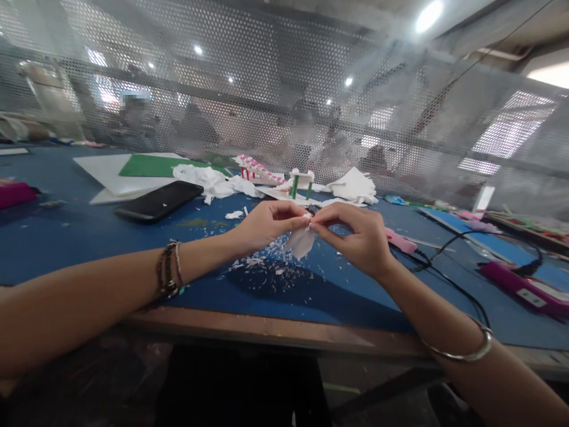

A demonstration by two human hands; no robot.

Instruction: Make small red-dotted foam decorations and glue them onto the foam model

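Observation:
My left hand (276, 224) and my right hand (355, 231) meet above the blue table, thumbs and fingertips pinched together. Between them hangs a small piece of white tissue (301, 243), gripped by both. Scattered white shreds (262, 261) lie on the table below. Just beyond my hands stand a small model with green legs and a white top (302, 178) and a pink-and-white sloped model on red posts (258, 170). Crumpled white tissue (204, 178) lies behind my left hand, with a folded stack of tissue (354, 185) behind my right.
A black phone (160, 201) rests at left near white sheets (106, 172) and a green sheet (153, 165). Right of my hand is a pink tool (400, 241) with a black cable (471, 290). A magenta power strip (527, 290) lies farther right. Perforated mesh (267, 77) stands behind the table.

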